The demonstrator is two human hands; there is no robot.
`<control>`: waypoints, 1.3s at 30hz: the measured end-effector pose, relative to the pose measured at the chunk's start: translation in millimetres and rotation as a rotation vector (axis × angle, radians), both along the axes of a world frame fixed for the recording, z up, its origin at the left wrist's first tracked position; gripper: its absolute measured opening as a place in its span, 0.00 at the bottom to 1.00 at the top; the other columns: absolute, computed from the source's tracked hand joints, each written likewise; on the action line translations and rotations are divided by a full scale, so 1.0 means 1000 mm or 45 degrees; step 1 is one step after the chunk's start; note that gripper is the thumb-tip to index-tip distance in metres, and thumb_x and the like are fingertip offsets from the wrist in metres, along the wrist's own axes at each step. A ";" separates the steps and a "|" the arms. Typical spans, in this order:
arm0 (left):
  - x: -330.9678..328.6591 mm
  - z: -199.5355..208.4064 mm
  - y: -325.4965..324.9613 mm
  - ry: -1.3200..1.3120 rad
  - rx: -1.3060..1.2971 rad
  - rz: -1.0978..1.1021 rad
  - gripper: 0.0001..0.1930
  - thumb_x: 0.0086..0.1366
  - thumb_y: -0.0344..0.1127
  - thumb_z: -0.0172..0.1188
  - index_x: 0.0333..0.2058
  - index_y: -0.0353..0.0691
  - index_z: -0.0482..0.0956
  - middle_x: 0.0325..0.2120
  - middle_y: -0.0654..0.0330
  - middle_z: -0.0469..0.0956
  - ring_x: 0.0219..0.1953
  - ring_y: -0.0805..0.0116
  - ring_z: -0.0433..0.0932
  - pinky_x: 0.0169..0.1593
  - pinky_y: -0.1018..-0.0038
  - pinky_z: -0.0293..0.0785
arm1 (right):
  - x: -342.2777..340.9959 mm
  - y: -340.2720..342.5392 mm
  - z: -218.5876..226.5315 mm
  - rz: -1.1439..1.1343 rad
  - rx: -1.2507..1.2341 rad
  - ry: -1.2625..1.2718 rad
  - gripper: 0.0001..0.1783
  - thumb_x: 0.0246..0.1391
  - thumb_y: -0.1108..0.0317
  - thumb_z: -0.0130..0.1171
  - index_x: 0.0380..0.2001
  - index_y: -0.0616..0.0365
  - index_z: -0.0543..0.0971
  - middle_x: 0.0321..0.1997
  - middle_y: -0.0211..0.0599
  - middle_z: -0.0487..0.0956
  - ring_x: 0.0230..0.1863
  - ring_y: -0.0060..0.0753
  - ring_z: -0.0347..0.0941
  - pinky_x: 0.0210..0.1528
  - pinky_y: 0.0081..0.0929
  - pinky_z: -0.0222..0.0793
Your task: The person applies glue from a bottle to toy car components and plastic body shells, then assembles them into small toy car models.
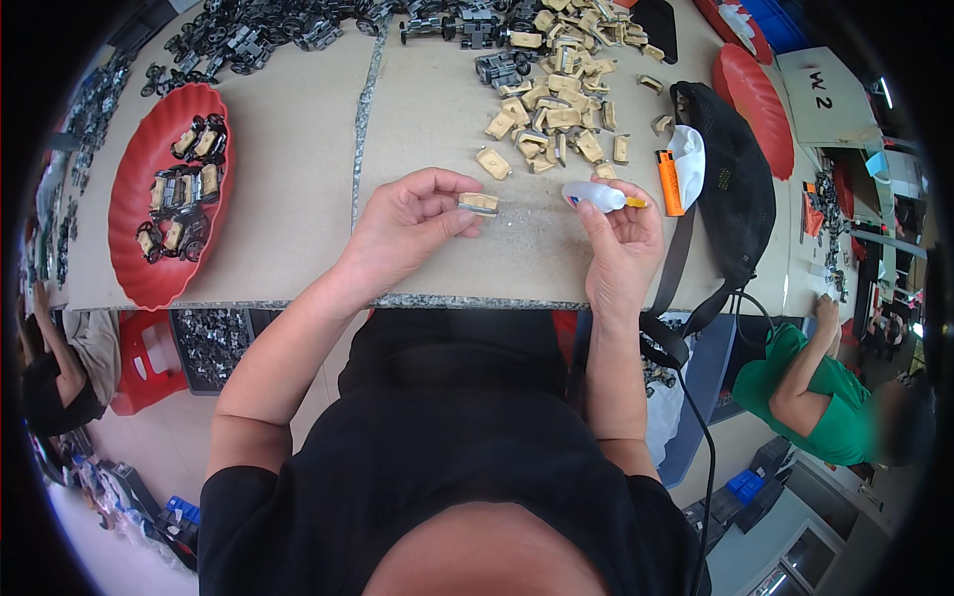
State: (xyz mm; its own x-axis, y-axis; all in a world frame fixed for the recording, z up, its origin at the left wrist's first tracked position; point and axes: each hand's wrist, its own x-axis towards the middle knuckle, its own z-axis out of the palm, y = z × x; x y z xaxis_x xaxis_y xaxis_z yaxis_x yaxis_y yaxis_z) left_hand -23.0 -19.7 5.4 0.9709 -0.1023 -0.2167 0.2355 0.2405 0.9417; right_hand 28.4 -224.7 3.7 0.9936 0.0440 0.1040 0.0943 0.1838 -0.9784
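Observation:
My left hand (415,221) is closed in a pinch on a small tan plastic part (479,203) with a dark grey underside, just above the table. In my right hand (626,238) lies a small white squeeze bottle (599,195), tilted sideways, its yellow tip pointing right. The two hands are apart. Beyond them spreads a heap of similar tan parts (562,117), with one loose tan part (493,163) nearest my left hand. To the left, a red scalloped tray (126,214) bears several black toy car chassis (179,189) with tan parts on them.
Black toy chassis (238,40) pile up along the table's (288,199) far side. At right lie an orange box (669,183), a white wad (688,151), a black bag (730,179) with straps and another red tray (752,104). A person in green (810,397) works farther right.

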 end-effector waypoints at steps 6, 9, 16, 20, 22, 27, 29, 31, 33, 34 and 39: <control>0.001 0.005 -0.004 0.036 -0.115 -0.016 0.11 0.58 0.22 0.53 0.42 0.32 0.70 0.33 0.59 0.75 0.35 0.75 0.76 0.42 0.81 0.72 | 0.003 -0.001 -0.007 -0.006 -0.156 -0.009 0.19 0.42 0.83 0.59 0.39 0.63 0.67 0.42 0.40 0.71 0.45 0.26 0.68 0.49 0.22 0.64; 0.003 0.003 -0.006 0.025 -0.174 -0.045 0.12 0.58 0.22 0.53 0.42 0.32 0.70 0.33 0.59 0.75 0.35 0.74 0.76 0.42 0.80 0.73 | -0.002 0.003 -0.007 -0.190 -0.458 -0.246 0.20 0.43 0.81 0.59 0.41 0.64 0.67 0.43 0.39 0.70 0.43 0.25 0.68 0.46 0.21 0.64; 0.005 0.009 -0.010 0.010 -0.169 -0.161 0.11 0.59 0.23 0.53 0.42 0.32 0.70 0.32 0.58 0.76 0.34 0.74 0.76 0.41 0.80 0.72 | -0.037 0.011 0.004 -0.002 -0.544 -0.353 0.12 0.54 0.75 0.50 0.42 0.66 0.71 0.40 0.39 0.71 0.30 0.22 0.70 0.33 0.17 0.65; 0.009 0.015 -0.011 0.035 -0.108 -0.229 0.11 0.59 0.23 0.52 0.42 0.31 0.70 0.29 0.61 0.75 0.33 0.76 0.76 0.40 0.82 0.72 | -0.033 0.019 -0.006 0.418 0.090 0.256 0.13 0.59 0.69 0.45 0.42 0.66 0.72 0.31 0.37 0.74 0.27 0.21 0.70 0.29 0.16 0.65; 0.012 0.011 -0.010 -0.020 -0.090 -0.262 0.11 0.59 0.24 0.52 0.41 0.32 0.71 0.28 0.62 0.75 0.31 0.77 0.75 0.39 0.82 0.72 | -0.031 0.019 -0.011 0.462 0.222 0.305 0.12 0.59 0.68 0.45 0.41 0.66 0.71 0.29 0.36 0.75 0.28 0.21 0.70 0.28 0.17 0.66; 0.043 0.021 0.012 -0.271 0.287 -0.497 0.10 0.58 0.25 0.54 0.40 0.33 0.73 0.27 0.65 0.74 0.28 0.79 0.72 0.37 0.84 0.71 | -0.025 0.010 -0.012 0.560 0.407 0.411 0.11 0.58 0.69 0.46 0.39 0.65 0.72 0.25 0.36 0.74 0.27 0.23 0.70 0.30 0.20 0.67; 0.076 0.022 0.030 -0.313 0.863 -0.266 0.13 0.53 0.24 0.57 0.40 0.35 0.74 0.28 0.65 0.72 0.29 0.79 0.70 0.35 0.83 0.70 | -0.025 0.010 -0.013 0.565 0.491 0.458 0.10 0.58 0.70 0.46 0.39 0.64 0.72 0.25 0.36 0.74 0.26 0.24 0.70 0.30 0.21 0.68; 0.109 0.013 0.039 -0.408 0.934 0.165 0.15 0.51 0.24 0.58 0.41 0.35 0.74 0.31 0.62 0.73 0.33 0.76 0.70 0.37 0.79 0.70 | -0.025 0.011 -0.011 0.568 0.480 0.422 0.10 0.58 0.70 0.47 0.39 0.64 0.72 0.25 0.37 0.75 0.26 0.25 0.71 0.30 0.22 0.68; 0.120 0.010 0.036 -0.591 1.134 0.168 0.15 0.51 0.25 0.57 0.40 0.37 0.74 0.34 0.58 0.73 0.37 0.69 0.71 0.40 0.75 0.69 | -0.023 0.011 -0.011 0.585 0.478 0.429 0.10 0.58 0.70 0.47 0.39 0.65 0.72 0.26 0.37 0.75 0.27 0.25 0.71 0.31 0.22 0.68; 0.124 0.011 0.033 -0.780 1.331 0.164 0.15 0.51 0.25 0.56 0.40 0.38 0.74 0.37 0.55 0.73 0.40 0.61 0.72 0.44 0.72 0.69 | -0.023 0.010 -0.012 0.595 0.476 0.432 0.10 0.58 0.70 0.47 0.39 0.65 0.72 0.26 0.37 0.75 0.27 0.26 0.71 0.31 0.23 0.69; 0.134 -0.002 0.039 -1.068 1.591 -0.107 0.17 0.51 0.28 0.57 0.42 0.39 0.72 0.37 0.55 0.73 0.43 0.57 0.70 0.45 0.68 0.68 | -0.023 0.009 -0.012 0.599 0.470 0.450 0.10 0.57 0.70 0.47 0.39 0.65 0.72 0.27 0.38 0.75 0.28 0.27 0.72 0.33 0.24 0.69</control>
